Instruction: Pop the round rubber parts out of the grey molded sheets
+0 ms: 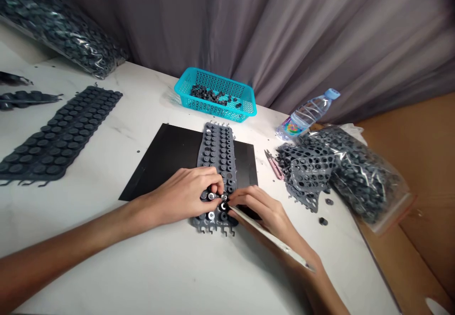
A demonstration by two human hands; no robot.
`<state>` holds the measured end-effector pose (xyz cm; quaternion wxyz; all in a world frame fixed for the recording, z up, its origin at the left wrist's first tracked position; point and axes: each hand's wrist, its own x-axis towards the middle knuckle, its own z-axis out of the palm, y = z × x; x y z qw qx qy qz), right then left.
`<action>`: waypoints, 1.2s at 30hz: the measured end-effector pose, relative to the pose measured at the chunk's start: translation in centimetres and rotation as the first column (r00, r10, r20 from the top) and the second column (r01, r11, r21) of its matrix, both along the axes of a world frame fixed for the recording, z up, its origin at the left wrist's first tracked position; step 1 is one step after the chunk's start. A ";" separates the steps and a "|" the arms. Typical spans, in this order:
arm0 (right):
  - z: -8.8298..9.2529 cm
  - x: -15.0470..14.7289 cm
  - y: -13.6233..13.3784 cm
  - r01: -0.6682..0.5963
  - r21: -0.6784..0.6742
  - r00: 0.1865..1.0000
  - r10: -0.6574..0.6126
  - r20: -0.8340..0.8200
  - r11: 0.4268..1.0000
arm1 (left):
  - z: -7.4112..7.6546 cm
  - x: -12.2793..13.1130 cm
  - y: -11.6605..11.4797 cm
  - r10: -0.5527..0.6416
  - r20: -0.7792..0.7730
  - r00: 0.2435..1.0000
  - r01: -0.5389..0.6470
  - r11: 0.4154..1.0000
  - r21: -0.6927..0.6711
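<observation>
A dark grey moulded rubber sheet point(222, 161) with rows of round buttons lies lengthwise on a black mat point(177, 147). Several buttons near its close end show shiny metal-like rings point(211, 215). My left hand point(194, 189) rests over the left side of the sheet, thumb and fingers closed in a pinch at one button; what lies between them is hidden. Against the sheet's right side, my right hand point(261, 206) is closed on a long thin white tool point(277, 241), whose tip reaches the same spot. Its rear end extends back toward the wrist.
A turquoise basket point(250, 101) with small black parts stands behind. On the right are pink-handled snips point(274, 165), perforated rubber scraps point(309, 173), a filled plastic bag point(366, 177) and a water bottle point(307, 113). Another button sheet point(64, 135) and big bag point(60, 26) lie left.
</observation>
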<state>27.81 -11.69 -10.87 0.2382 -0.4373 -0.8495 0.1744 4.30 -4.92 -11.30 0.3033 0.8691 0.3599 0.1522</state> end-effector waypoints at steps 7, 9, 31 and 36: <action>-0.5 -0.1 0.0 0.014 0.071 0.997 -0.019 0.071 0.997 | -0.1 0.0 0.1 0.009 0.020 1.000 -0.009 0.999 -0.037; -0.6 -0.3 0.0 0.019 0.103 0.994 -0.029 0.104 0.994 | 0.0 0.0 0.1 0.012 0.022 1.000 -0.011 0.999 -0.039; -1.8 -1.5 -0.7 0.413 0.253 0.869 -0.462 0.179 0.875 | -1.1 0.1 0.9 -0.017 0.034 0.999 0.022 0.989 -0.149; -1.9 3.4 -0.1 0.602 0.198 0.752 -0.633 0.183 0.773 | -0.9 0.0 1.0 -0.053 0.051 0.997 0.060 0.987 -0.146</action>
